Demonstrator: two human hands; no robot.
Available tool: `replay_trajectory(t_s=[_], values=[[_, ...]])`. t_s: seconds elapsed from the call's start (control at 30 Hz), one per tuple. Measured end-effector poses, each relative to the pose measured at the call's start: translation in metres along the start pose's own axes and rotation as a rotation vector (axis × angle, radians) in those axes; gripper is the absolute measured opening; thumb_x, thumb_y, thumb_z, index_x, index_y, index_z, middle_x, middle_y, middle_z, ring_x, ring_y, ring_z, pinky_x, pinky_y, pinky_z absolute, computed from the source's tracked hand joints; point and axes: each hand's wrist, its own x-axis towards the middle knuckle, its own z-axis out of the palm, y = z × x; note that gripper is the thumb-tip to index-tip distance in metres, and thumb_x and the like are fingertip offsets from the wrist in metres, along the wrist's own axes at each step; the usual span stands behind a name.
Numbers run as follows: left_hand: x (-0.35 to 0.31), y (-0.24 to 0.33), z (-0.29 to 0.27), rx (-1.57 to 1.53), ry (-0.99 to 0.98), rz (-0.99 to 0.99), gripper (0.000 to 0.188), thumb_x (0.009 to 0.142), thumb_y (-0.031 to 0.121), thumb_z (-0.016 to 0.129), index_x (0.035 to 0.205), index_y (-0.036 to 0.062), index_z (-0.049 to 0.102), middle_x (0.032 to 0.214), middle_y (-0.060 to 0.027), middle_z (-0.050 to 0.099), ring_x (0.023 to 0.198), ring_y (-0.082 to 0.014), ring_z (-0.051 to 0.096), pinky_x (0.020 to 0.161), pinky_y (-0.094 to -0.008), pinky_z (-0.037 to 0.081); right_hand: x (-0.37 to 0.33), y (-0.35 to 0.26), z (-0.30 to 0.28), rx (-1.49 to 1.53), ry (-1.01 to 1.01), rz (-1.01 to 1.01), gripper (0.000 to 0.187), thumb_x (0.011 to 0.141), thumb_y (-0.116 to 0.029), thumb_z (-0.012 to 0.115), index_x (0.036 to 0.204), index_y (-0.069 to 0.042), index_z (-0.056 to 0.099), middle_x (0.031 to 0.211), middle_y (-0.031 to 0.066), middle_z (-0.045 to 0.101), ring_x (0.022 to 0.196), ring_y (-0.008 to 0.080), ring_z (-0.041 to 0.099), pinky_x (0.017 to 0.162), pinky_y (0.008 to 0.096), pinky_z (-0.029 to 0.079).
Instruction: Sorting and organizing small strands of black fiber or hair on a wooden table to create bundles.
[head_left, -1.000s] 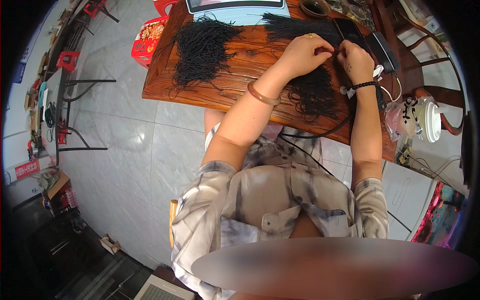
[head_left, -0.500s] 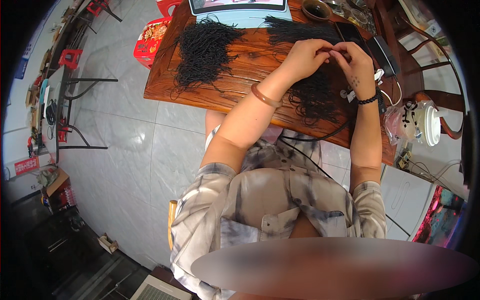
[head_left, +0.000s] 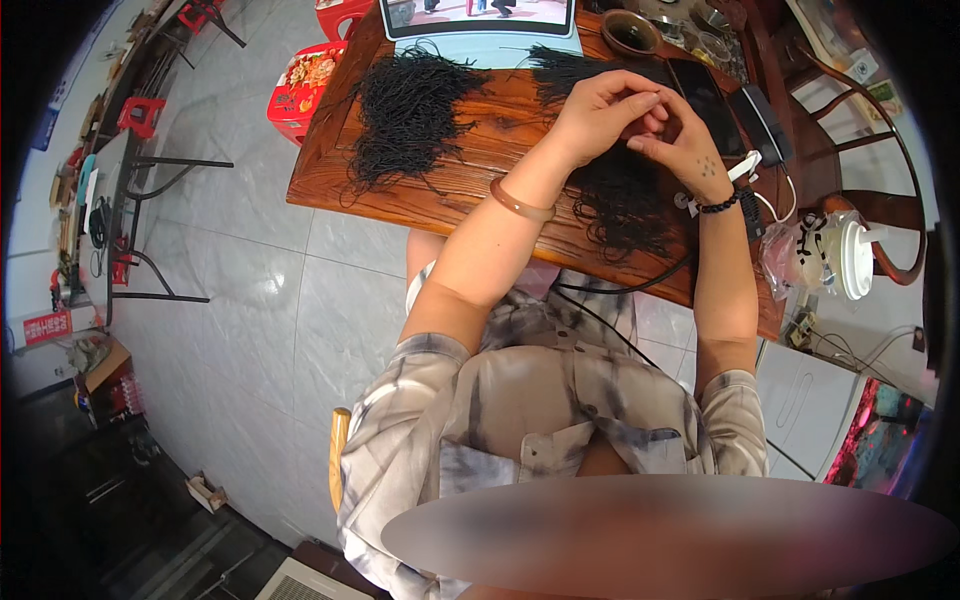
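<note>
A person in a tie-dyed shirt sits at a brown wooden desk (head_left: 505, 125), both hands raised over its right half. I see the left hand (head_left: 600, 118) and right hand (head_left: 690, 152) meeting, fingers curled inward with their tips close together; I cannot tell whether they pinch a strand. Black cords lie on the desk in three groups: a large tangled pile (head_left: 410, 115) at the left, a flatter bundle (head_left: 555, 72) behind the hands, and a loose heap (head_left: 622, 215) below them, nearer the person. A tablet (head_left: 480, 14) stands at the far edge; a brown bowl (head_left: 632, 34) sits to its right.
</note>
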Motion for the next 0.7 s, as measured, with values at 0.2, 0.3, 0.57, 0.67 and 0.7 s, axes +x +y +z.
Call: replay_trajectory(t_s=[0.2,0.3,0.57,0.67,0.7], values=[[0.006,-0.005,-0.009,-0.093,0.127,0.042,0.014,0.087,0.011,0.056,0.097,0.0008,0.06,0.08,-0.0068,0.061,0.07,-0.0123,0.057,0.064,-0.0238,0.047,0.0,-0.003,-0.025,-0.212,0.092,0.047,0.017,0.084,-0.008,0.058,0.099,0.0,0.061,0.089,0.0025,0.059,0.077,0.0082,0.055,0.07,0.0205,0.045],[0.007,-0.006,-0.013,-0.104,0.152,0.052,0.014,0.087,0.01,0.056,0.097,0.001,0.06,0.079,-0.0064,0.061,0.069,-0.0121,0.056,0.064,-0.0237,0.047,-0.002,-0.008,-0.032,-0.458,0.119,-0.008,0.016,0.085,-0.011,0.058,0.096,-0.001,0.063,0.082,0.0025,0.058,0.066,0.0088,0.054,0.059,0.0203,0.043],[0.011,-0.002,-0.022,-0.247,0.262,0.114,0.012,0.088,0.009,0.054,0.095,0.0016,0.06,0.077,-0.0054,0.06,0.065,-0.0119,0.054,0.062,-0.0233,0.046,-0.011,-0.019,-0.057,-0.271,0.3,0.135,0.018,0.084,-0.013,0.06,0.094,0.0,0.066,0.08,0.0027,0.061,0.057,0.0054,0.05,0.053,0.0187,0.041],[0.011,-0.002,-0.023,-0.22,0.308,0.085,0.012,0.088,0.01,0.054,0.095,0.0019,0.06,0.077,-0.0051,0.06,0.064,-0.0118,0.055,0.061,-0.0233,0.046,-0.011,-0.019,-0.064,-0.211,0.386,0.098,0.018,0.082,-0.012,0.063,0.095,0.0,0.066,0.079,0.0025,0.062,0.056,0.0042,0.049,0.053,0.0169,0.04],[0.01,-0.002,-0.022,-0.203,0.317,0.077,0.012,0.087,0.01,0.055,0.095,0.0019,0.06,0.077,-0.0052,0.061,0.064,-0.0117,0.055,0.061,-0.0234,0.046,-0.011,-0.018,-0.065,-0.169,0.428,0.067,0.017,0.081,-0.012,0.064,0.094,0.0,0.066,0.078,0.002,0.062,0.056,0.0041,0.049,0.053,0.0164,0.039]])
